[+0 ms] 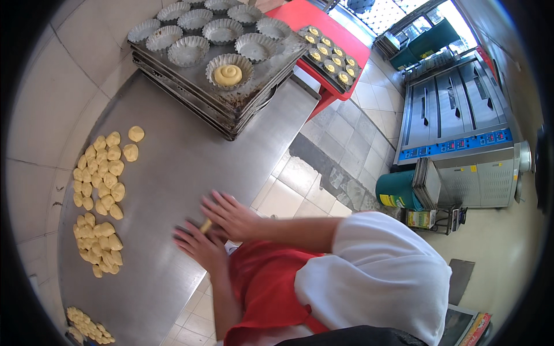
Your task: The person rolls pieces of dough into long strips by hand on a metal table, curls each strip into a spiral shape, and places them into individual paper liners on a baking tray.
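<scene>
A small strip of pale yellow dough (206,225) shows between my hands near the front edge of the steel table. My left hand (202,247) lies beside it, fingers stretched out and slightly smeared by motion. Close by, on its far side, my right hand (229,217) is held flat with the fingers extended. How much dough is under the palms is hidden. Many dough balls (104,173) are grouped at the left, with another cluster (98,245) nearer to me. One coiled dough roll (228,75) sits in a fluted tin on the tray stack.
Stacked dark baking trays (254,109) bear fluted metal tins (188,52) at the table's far end. Beyond, a red table (340,29) holds a tray of filled tins (330,57). A steel deck oven (456,104) and green bin (398,190) stand right. Smaller dough pieces (86,324) lie near left.
</scene>
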`<state>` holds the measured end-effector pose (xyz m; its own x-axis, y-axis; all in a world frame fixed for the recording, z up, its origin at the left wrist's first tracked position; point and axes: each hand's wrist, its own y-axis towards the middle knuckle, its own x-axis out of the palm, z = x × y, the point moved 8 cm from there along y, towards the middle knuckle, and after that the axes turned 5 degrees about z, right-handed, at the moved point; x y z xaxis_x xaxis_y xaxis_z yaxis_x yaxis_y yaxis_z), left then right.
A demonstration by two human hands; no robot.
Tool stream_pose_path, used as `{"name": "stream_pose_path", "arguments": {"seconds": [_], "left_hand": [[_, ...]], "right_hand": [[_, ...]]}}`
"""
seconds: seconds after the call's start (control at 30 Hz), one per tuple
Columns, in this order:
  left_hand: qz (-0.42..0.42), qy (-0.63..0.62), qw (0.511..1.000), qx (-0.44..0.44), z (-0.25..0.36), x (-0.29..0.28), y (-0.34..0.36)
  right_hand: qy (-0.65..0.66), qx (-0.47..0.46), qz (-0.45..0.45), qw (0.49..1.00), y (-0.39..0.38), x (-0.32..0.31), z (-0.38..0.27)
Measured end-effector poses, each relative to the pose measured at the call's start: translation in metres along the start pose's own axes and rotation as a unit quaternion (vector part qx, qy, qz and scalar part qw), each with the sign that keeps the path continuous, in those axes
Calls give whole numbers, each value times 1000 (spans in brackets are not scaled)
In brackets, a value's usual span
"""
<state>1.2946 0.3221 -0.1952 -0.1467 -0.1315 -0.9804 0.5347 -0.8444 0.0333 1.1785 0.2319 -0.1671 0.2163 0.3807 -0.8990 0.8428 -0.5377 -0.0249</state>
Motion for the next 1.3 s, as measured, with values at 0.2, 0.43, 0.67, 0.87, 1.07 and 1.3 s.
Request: {"name": "stream_pose_path", "arguments": {"seconds": [0.2,0.43,0.67,0.87,1.07,1.3], "left_hand": [[112,77,989,57,-46,-27,165],[-90,-55,963,250,-23,-18,-19],[87,47,995,27,-55,-10,57],[42,62,996,56,-65,-35,132],[-59,-75,981,168,-63,-51,-39],[-70,-206,965,144,-133,-66,-21]], "right_hand": [[-46,-26,161,986,185,-40,32],[-54,-88,6,995,-6,4,15],[-62,-2,94,994,68,-17,26],[-73,-12,223,972,149,-55,23],[-118,-44,55,990,-25,12,-4],[-59,149,20,987,-30,-52,22]]}}
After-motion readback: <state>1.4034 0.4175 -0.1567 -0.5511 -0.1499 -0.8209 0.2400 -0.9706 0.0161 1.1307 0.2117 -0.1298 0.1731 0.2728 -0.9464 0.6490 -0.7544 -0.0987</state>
